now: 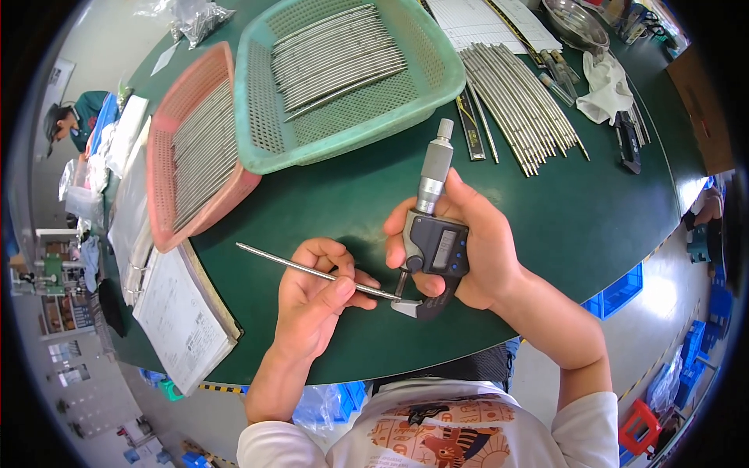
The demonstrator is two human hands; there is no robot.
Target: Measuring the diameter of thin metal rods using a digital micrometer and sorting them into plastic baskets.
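Note:
Between thumb and fingers, my left hand point(314, 300) grips a thin metal rod point(269, 256) that slants down to the right. My right hand point(485, 242) is closed round a digital micrometer point(437, 246) with a dark body, a small display and a silver thimble pointing up and away. The rod's right end lies at the micrometer's jaws, by the spindle and anvil; whether both faces touch it I cannot tell. Both hands are above the green table point(335, 203), near its front edge.
Rows of metal rods lie in a green basket point(351, 148) and a pink basket point(168, 226). More rods point(523, 109) are fanned out at the right, near a white cloth point(606, 90) and a black caliper-like tool point(626, 140). An open binder point(183, 324) is at the left; a person point(74, 125) is beyond.

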